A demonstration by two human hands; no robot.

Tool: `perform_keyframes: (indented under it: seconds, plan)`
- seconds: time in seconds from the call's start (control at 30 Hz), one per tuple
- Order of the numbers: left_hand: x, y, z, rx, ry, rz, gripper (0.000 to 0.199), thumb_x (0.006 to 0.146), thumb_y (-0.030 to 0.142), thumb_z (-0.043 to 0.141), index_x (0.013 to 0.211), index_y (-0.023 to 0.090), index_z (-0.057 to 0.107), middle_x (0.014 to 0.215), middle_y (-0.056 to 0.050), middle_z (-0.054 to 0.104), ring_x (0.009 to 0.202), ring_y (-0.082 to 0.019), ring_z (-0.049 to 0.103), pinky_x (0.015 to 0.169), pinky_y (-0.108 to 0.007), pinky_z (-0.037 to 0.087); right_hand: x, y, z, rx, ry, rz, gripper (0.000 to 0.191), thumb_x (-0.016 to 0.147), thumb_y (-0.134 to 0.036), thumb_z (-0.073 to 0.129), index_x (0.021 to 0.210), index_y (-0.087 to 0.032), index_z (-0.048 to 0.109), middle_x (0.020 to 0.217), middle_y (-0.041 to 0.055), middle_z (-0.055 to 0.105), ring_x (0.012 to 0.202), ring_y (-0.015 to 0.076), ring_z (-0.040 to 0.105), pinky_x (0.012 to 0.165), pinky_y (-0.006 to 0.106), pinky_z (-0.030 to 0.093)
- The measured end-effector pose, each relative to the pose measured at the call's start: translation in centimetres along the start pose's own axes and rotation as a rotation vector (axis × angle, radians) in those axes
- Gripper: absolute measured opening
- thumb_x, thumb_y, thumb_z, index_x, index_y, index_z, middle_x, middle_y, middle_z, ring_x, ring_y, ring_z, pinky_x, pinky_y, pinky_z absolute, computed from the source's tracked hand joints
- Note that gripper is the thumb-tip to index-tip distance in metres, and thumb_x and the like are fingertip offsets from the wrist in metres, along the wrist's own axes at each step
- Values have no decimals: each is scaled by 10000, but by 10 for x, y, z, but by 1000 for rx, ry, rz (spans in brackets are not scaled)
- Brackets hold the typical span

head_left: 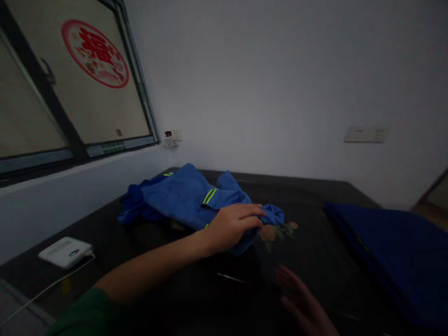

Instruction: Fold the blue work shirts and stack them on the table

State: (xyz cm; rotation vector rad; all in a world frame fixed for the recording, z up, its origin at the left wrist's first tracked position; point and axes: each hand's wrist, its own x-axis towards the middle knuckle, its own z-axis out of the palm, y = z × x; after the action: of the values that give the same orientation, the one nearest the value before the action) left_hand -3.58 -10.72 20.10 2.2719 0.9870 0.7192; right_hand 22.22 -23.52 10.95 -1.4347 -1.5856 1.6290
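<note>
A crumpled blue work jacket (178, 191) with yellow-green reflective stripes lies on the dark table. Reaching in from the left, my left hand (233, 225) rests over its near right part, fingers bent round the cloth; the thumb is hidden. A bunched end of the jacket pokes out just past those fingertips. Lower down, my right hand (303, 301) hovers at the near side of the table, apart from the jacket. It is slightly blurred, with its fingers stretched out and nothing in it.
Folded dark blue cloth (392, 247) with a small yellow-green stripe lies at the right. A white device (66, 252) with a cable sits at the left edge of the dark table (301, 191). A wall stands behind, with sockets (367, 134) and a window at the left.
</note>
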Motion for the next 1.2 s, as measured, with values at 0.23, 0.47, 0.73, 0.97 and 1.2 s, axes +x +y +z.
perform_keyframes:
  seconds: [0.23, 0.47, 0.73, 0.97, 1.2]
  plan:
    - [-49, 97, 75, -156, -372, 291, 434, 894, 86, 454, 1256, 287, 584, 1441, -48, 486, 1380, -208, 379, 1139, -395, 333, -4, -11, -31, 412, 140, 237, 720, 698, -607, 703, 1316, -279, 534, 1346, 99, 572, 1244, 309, 523, 1040, 495, 421]
    - [-77, 24, 33, -122, -216, -77, 503, 911, 182, 463, 1398, 301, 417, 1405, -71, 496, 1309, -220, 449, 1103, -439, 370, -30, -2, -82, 391, 229, 313, 618, 753, -587, 670, 1282, -296, 533, 1340, 116, 558, 1095, 282, 626, 892, 443, 530]
    - [-115, -88, 46, 145, -186, -420, 719, 822, 382, 603, 1468, 259, 312, 1548, -101, 287, 1393, -280, 319, 1125, -423, 293, -66, 13, -90, -75, 61, 213, 532, 758, -383, 683, 1264, -269, 567, 1195, 89, 633, 1056, 265, 611, 913, 438, 499]
    - [-99, -115, 72, 200, -311, -422, 384, 832, 392, 597, 1151, 179, 601, 1150, -116, 629, 1079, -265, 570, 959, -415, 422, -36, 9, -66, -386, 12, 23, 227, 706, -119, 566, 888, -220, 657, 1109, 73, 642, 1077, 248, 562, 974, 457, 412]
    - [-82, -83, 32, 140, -71, -436, 312, 926, 360, 380, 799, 181, 602, 824, -59, 645, 816, -196, 585, 796, -316, 465, -38, -3, -104, 145, 304, 135, 210, 736, -401, 651, 797, -228, 547, 746, -4, 629, 696, 164, 609, 631, 279, 491]
